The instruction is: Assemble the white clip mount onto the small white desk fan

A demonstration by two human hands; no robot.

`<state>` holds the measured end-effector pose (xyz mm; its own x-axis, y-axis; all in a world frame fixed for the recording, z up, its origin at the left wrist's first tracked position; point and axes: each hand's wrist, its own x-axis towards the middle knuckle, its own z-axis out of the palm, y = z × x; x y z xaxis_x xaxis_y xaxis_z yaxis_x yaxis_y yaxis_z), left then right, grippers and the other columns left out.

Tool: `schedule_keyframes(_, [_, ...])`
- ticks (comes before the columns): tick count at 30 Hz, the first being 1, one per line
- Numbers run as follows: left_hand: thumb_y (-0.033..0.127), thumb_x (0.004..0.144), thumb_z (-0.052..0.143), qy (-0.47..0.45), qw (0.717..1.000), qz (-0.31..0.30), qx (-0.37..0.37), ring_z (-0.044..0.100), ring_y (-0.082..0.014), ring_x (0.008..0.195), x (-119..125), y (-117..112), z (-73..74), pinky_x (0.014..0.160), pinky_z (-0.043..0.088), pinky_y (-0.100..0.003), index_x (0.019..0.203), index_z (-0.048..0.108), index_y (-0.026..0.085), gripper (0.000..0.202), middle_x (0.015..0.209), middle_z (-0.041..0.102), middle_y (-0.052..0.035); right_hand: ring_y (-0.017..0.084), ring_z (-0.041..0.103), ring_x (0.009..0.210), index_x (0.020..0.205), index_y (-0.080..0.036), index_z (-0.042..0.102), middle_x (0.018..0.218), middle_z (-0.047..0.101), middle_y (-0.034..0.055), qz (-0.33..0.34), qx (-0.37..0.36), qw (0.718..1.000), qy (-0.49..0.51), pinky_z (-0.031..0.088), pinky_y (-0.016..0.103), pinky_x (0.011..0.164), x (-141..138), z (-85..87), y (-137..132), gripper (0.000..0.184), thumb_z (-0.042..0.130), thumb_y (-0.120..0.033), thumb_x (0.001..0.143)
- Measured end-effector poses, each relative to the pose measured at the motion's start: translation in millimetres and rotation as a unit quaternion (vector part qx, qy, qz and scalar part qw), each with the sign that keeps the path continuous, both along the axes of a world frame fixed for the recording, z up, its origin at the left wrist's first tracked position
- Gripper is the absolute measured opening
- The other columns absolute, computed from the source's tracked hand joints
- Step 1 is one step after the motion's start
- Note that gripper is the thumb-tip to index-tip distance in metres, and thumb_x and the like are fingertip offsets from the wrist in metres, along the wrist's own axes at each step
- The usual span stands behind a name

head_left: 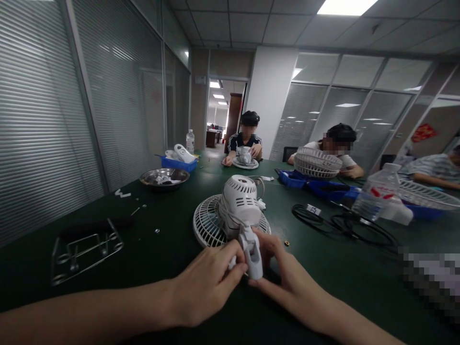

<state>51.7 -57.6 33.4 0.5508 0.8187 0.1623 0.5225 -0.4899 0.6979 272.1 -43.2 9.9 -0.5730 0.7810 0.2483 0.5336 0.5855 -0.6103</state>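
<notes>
A small white fan lies grille down on the table, its rounded motor housing upward and the slatted grille underneath. From the housing a white neck bracket with a hollow slot points toward me. My right hand holds this bracket from the right, thumb at its lower end and fingers partly hidden behind it. Close on the left side of the bracket, my left hand is closed in a pinch around a small white piece, mostly covered by the fingers.
On the left are a wire stand, a steel bowl and a blue tray. Black cables and a large plastic bottle lie to the right. A small brass-coloured nut sits near my right hand. Several people sit around the table.
</notes>
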Motion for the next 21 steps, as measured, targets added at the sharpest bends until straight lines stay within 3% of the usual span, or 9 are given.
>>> schedule_keyframes(4, [0.027, 0.092, 0.048, -0.003, 1.0, -0.004, -0.014, 0.054, -0.0137, 0.07, -3.8, 0.5, 0.8, 0.066, 0.04, -0.026, 0.093, 0.054, 0.021, 0.009, 0.081, 0.059, 0.0018, 0.024, 0.059, 0.102, 0.145, -0.028, 0.016, 0.113, 0.061, 0.008, -0.007, -0.005, 1.0, -0.009, 0.049, 0.04, 0.083, -1.0, -0.3, 1.2, 0.069, 0.057, -0.028, 0.089])
schedule_keyframes(10, [0.023, 0.095, 0.046, -0.068, 0.997, 0.029, 0.009, 0.057, -0.0156, 0.089, -14.7, 12.0, -3.3, 0.079, 0.042, -0.028, 0.1, 0.057, 0.021, 0.012, 0.102, 0.062, -0.0009, 0.021, 0.06, 0.094, 0.149, -0.031, 0.012, 0.114, 0.061, 0.0064, 0.022, 0.014, 1.0, -0.01, 0.05, 0.036, 0.08, 3.9, 0.6, -0.3, 0.072, 0.054, -0.027, 0.091])
schedule_keyframes(15, [0.029, 0.095, 0.048, -0.102, 0.993, 0.042, -0.031, 0.054, -0.0122, 0.075, -16.5, 17.2, -6.2, 0.067, 0.043, -0.025, 0.102, 0.057, 0.022, 0.014, 0.096, 0.062, 0.0008, 0.015, 0.059, 0.086, 0.149, -0.043, 0.009, 0.114, 0.06, 0.0002, 0.053, 0.019, 0.998, 0.002, 0.049, 0.031, 0.08, 7.3, 0.5, 4.3, 0.072, 0.053, -0.027, 0.094])
schedule_keyframes(21, [0.046, 0.094, 0.046, -0.167, 0.978, 0.052, -0.112, 0.046, -0.0079, 0.055, -13.4, 22.9, -15.1, 0.048, 0.039, -0.02, 0.105, 0.053, 0.022, 0.027, 0.08, 0.054, 0.0033, 0.014, 0.058, 0.083, 0.148, -0.039, 0.018, 0.107, 0.06, -0.0004, 0.025, -0.01, 0.999, 0.029, 0.048, 0.029, 0.077, 5.3, -4.2, 10.0, 0.067, 0.057, -0.034, 0.093])
